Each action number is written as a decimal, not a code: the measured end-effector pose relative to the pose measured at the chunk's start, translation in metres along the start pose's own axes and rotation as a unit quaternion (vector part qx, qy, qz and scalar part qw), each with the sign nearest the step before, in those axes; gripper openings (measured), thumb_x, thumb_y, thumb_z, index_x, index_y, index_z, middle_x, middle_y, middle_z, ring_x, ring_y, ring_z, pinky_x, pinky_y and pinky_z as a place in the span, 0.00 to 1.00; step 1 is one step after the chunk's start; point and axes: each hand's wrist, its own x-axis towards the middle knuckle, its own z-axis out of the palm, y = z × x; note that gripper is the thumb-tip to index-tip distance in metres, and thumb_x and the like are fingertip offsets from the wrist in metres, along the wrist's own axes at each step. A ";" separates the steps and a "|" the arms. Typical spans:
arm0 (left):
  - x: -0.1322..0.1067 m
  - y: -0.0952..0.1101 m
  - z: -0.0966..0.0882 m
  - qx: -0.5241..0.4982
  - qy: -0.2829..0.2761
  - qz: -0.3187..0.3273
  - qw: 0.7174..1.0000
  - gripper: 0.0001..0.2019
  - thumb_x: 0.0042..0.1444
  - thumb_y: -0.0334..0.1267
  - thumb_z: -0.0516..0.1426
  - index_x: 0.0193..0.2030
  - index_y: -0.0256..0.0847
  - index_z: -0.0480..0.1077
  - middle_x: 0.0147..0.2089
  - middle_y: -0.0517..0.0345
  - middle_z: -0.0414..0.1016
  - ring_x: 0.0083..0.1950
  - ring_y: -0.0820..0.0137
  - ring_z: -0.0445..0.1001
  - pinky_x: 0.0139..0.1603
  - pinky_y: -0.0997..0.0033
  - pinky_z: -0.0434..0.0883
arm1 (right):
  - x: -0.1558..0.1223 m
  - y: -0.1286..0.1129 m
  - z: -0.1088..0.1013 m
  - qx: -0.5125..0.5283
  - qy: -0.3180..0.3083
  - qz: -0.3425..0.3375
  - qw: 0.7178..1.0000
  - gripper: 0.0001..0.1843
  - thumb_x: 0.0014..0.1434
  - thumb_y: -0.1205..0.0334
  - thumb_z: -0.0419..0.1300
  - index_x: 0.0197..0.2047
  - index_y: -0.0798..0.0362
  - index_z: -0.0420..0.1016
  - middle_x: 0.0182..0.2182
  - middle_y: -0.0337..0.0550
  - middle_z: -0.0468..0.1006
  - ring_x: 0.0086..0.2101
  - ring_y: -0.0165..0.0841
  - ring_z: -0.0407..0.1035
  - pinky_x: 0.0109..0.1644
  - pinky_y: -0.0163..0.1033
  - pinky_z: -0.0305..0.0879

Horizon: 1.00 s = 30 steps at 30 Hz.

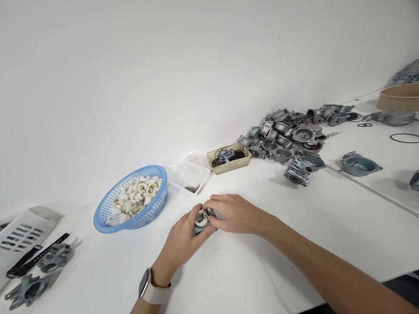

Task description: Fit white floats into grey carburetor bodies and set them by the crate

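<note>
A grey metal carburetor body (197, 230) rests on the white table in front of me, with a white plastic float (201, 221) on its upturned side. My left hand (182, 239), below a watch on the wrist, grips the body from the left. From the right, my right hand (232, 213) curls over it, its fingers closed on the float and the body's edge. The fingers hide much of the part, and any small piece under the right fingertips cannot be made out. Just beyond is a small white tray (185, 177) with several thin metal pins.
A blue basket (101, 226) of white floats stands at the left. Behind, a cream box (232, 166) holds black rings and metal parts. Metal bowls and bodies (284, 136) are heaped at the back right. Carburetor bodies (28, 290) lie by a white basket (23, 232).
</note>
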 end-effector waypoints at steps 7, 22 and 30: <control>0.000 0.001 0.000 0.000 0.002 -0.001 1.000 0.21 0.64 0.53 0.54 0.61 0.51 0.62 0.49 0.57 0.77 0.45 0.61 0.76 0.43 0.66 0.70 | 0.000 0.001 0.002 -0.013 0.005 -0.006 1.000 0.09 0.62 0.66 0.54 0.41 0.51 0.75 0.33 0.37 0.73 0.30 0.28 0.64 0.33 0.35 0.52; -0.003 0.006 0.001 0.047 -0.004 0.019 0.999 0.21 0.65 0.53 0.53 0.61 0.49 0.60 0.47 0.56 0.76 0.45 0.61 0.75 0.40 0.65 0.70 | -0.005 -0.006 0.001 -0.099 0.002 -0.031 0.995 0.06 0.62 0.68 0.52 0.39 0.54 0.70 0.32 0.41 0.73 0.30 0.30 0.64 0.36 0.37 0.52; -0.003 0.005 0.002 0.046 -0.003 0.020 0.999 0.19 0.66 0.53 0.53 0.58 0.48 0.61 0.44 0.56 0.76 0.42 0.61 0.75 0.38 0.66 0.69 | -0.004 -0.005 -0.001 -0.077 -0.006 -0.029 0.997 0.05 0.62 0.68 0.53 0.38 0.54 0.69 0.33 0.40 0.73 0.30 0.30 0.64 0.37 0.37 0.53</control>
